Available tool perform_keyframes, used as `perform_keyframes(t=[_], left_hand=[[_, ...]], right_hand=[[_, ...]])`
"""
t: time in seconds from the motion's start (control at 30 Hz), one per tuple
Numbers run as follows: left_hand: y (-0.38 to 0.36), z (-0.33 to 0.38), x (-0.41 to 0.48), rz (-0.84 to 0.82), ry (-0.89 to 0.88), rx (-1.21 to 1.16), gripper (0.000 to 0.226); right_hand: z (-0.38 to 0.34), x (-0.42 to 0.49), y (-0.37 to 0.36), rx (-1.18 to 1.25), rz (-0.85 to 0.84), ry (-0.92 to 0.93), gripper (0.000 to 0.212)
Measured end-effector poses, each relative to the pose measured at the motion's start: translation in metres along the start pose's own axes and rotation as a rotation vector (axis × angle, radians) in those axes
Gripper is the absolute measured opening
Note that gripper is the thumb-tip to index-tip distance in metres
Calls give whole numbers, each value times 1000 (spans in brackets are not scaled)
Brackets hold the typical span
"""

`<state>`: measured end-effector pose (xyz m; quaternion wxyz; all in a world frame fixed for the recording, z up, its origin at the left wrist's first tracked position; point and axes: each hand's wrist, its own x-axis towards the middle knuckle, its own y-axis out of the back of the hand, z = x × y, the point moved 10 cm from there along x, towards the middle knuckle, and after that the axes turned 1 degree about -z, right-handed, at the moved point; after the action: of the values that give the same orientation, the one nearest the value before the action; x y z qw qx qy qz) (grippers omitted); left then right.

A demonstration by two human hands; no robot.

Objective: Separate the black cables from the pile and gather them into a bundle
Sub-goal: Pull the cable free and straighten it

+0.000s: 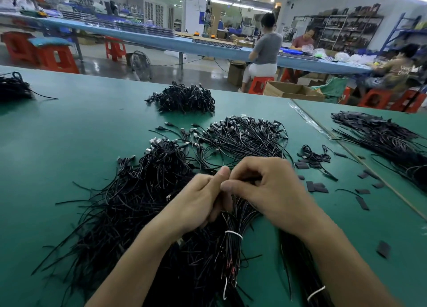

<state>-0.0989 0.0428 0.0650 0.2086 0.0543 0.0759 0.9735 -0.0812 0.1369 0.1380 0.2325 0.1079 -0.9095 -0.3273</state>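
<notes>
A bundle of thin black cables (233,244) tied with a white band lies under my hands on the green table (69,126). My left hand (198,202) grips the upper part of the bundle, thumb raised. My right hand (265,189) pinches cable ends at the top of the same bundle, fingers curled. A big loose pile of black cables (129,205) spreads to the left. A fanned heap with metal plugs (240,138) lies just beyond my hands.
Another cable heap (184,97) sits farther back, one (13,87) at far left, one (381,135) on the right past a table seam. Small black sleeve pieces (316,186) lie scattered to the right. People sit at benches behind.
</notes>
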Motion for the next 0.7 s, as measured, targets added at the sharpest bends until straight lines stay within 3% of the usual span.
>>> perform_keyframes(t=[0.1, 0.23, 0.33, 0.43, 0.57, 0.67, 0.7], left_hand=[[-13, -7, -7, -180, 91, -112, 72], [-20, 11, -15, -358, 74, -540, 61], [-3, 23, -9, -262, -1, -845, 49], [12, 21, -3, -54, -65, -986, 49], [25, 20, 2, 128, -232, -797, 47], [43, 24, -7, 389, -355, -175, 36], [41, 28, -9, 407, -367, 22, 31]], right_hand=[[5, 1, 6, 130, 79, 9, 22], [28, -3, -26, 328, -5, -137, 31], [40, -13, -40, 263, -17, -248, 34], [30, -14, -54, 76, -155, -218, 35], [13, -14, -54, -181, -262, -173, 28], [-3, -13, -35, -233, -227, -114, 30], [-11, -12, -26, -206, -195, -85, 28]])
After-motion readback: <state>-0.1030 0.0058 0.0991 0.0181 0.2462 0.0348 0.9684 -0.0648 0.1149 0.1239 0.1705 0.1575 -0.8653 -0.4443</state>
